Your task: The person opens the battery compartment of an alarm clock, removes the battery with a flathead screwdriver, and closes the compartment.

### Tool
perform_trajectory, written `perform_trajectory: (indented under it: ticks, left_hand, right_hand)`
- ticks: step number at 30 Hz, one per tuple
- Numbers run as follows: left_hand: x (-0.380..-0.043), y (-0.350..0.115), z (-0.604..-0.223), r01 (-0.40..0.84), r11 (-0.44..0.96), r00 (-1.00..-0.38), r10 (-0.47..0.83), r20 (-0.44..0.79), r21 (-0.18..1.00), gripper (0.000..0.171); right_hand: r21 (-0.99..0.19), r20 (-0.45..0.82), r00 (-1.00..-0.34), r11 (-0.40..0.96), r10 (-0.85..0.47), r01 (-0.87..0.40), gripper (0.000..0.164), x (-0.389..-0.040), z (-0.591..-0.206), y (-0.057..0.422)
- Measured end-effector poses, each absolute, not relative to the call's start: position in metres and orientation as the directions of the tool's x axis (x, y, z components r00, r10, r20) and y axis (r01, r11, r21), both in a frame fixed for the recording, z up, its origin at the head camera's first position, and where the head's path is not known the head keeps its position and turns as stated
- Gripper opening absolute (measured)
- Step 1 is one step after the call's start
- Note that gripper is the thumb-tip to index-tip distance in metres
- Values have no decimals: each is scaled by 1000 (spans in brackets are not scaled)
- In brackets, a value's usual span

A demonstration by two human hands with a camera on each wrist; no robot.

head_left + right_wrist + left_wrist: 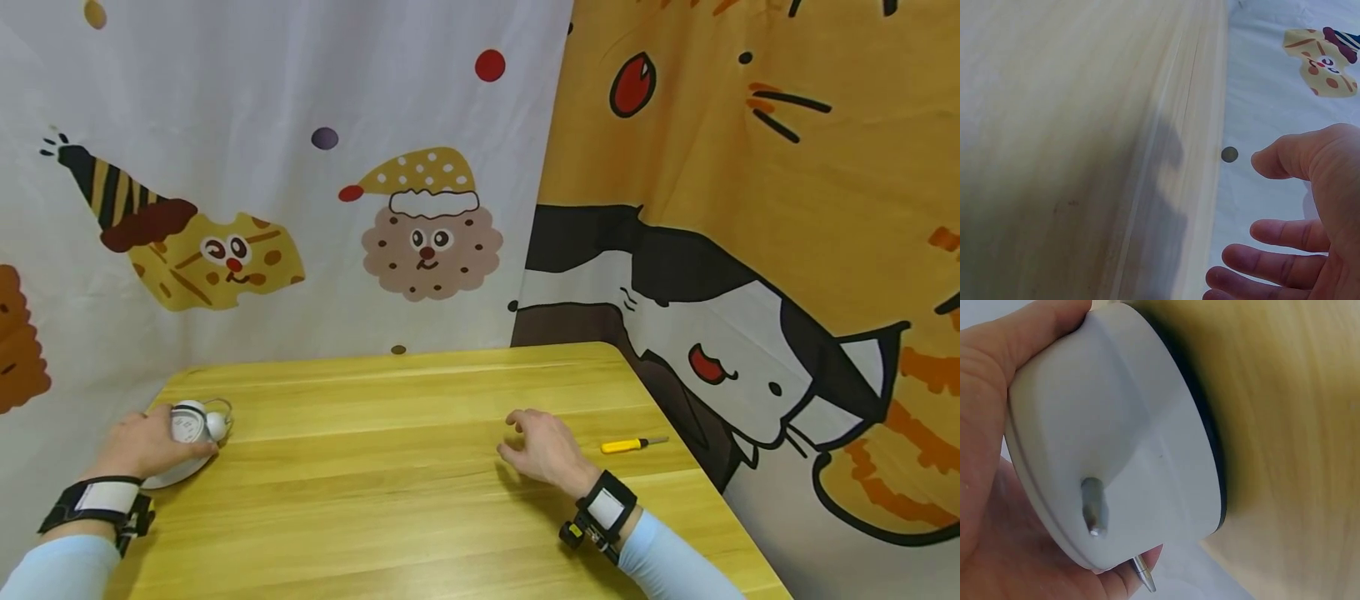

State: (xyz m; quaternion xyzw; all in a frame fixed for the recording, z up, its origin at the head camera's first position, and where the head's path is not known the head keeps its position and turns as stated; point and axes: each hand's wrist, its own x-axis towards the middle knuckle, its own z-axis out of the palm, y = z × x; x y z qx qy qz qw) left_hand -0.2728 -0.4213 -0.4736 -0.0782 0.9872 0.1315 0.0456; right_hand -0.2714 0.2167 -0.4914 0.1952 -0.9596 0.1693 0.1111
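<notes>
At the table's left side my left hand (138,447) grips a white twin-bell alarm clock (187,425). Its bells and wire handle point to the right in the head view. The left wrist view shows the clock's white body (1110,419) between thumb and fingers, two metal feet sticking out and its dark rim towards the wood. My right hand (547,450) hovers above the right half of the table, holding nothing, its fingers apart and loosely bent. To the right of that hand lies a yellow-handled screwdriver (621,447), its shaft pointing right.
The wooden table (375,500) has rounded far corners. Behind it hangs a white curtain (300,75) with cartoon food prints, and an orange cat-print curtain (697,167) hangs on the right. Both wrists wear strapped-on cameras.
</notes>
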Motion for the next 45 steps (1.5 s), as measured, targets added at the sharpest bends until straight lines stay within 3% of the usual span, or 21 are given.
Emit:
perform_trajectory:
  ticks: [45]
  left_hand:
    - [-272,-374,-462,-10,963,-998,-24,51,268,116]
  right_hand:
    - [-287,295,-889,855,-350,-432,41,-269,-496,214]
